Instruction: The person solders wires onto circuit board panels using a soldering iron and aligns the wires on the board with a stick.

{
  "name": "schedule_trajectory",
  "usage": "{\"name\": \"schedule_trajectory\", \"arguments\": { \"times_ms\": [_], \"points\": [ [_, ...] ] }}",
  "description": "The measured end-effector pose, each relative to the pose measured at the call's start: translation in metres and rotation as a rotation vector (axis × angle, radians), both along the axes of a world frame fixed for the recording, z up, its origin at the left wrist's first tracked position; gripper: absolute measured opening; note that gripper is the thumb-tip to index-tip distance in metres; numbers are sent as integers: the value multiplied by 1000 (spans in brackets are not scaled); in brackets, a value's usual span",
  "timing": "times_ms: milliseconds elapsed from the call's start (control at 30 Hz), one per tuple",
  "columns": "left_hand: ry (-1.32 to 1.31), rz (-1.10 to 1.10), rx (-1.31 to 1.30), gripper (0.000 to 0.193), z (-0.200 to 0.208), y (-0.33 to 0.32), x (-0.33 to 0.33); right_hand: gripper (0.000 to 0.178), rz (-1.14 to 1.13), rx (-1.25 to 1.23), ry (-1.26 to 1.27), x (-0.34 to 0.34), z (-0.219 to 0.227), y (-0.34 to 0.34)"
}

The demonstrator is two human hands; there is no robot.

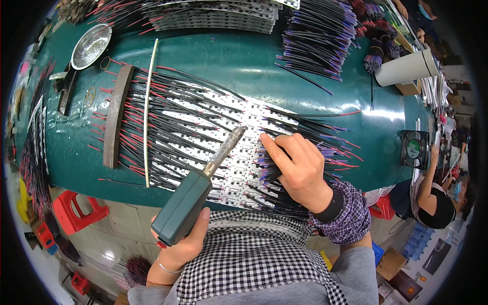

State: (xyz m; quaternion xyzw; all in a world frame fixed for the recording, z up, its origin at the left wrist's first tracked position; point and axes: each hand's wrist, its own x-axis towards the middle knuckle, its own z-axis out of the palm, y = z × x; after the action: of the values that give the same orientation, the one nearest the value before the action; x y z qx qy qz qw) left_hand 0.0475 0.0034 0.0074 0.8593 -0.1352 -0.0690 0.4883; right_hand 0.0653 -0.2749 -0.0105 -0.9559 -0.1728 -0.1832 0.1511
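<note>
My left hand [185,248] is wrapped round a soldering gun [184,206] with a dark green body. The gun's worn metal barrel slants up and away, its tip over the middle of a white circuit board panel [239,170]. My right hand [301,165] is closed on a bundle of black wires [269,170] with blue ends, partly hidden under the palm. Its index fingertip reaches the board just right of the gun's tip; whether a single wire is pinched there I cannot tell. Black wires with red ends [188,119] fan out from the panel's left side, others from its right.
A brown bar [118,117] and a thin pale strip [150,112] lie across the left wires. A metal bowl [91,47] stands far left. Stacked panels [213,18] and a wire pile [320,38] are at the back. A small fan [414,148] stands right; another person [434,203] sits beyond.
</note>
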Motion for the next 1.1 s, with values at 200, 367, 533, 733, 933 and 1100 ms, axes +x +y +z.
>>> {"name": "schedule_trajectory", "arguments": {
  "times_ms": [200,367,533,733,933,1100],
  "points": [
    [-6,67,-89,22,-3,-7,4,38,-16,22,-14,3,-2,0],
    [-19,28,-86,23,-4,-9,5,34,16,34,6,3,-1,2],
    [6,18,-87,23,-5,-9,3,28,-6,12,25,4,1,5],
    [57,-21,-128,20,4,-16,11,26,2,4,26,7,0,7],
    [-1,-100,1,19,8,-15,14,26,-8,-22,13,6,-1,9],
    [-25,-105,-12,19,7,-16,14,26,-3,-30,-2,8,-2,10]
  ]
}}
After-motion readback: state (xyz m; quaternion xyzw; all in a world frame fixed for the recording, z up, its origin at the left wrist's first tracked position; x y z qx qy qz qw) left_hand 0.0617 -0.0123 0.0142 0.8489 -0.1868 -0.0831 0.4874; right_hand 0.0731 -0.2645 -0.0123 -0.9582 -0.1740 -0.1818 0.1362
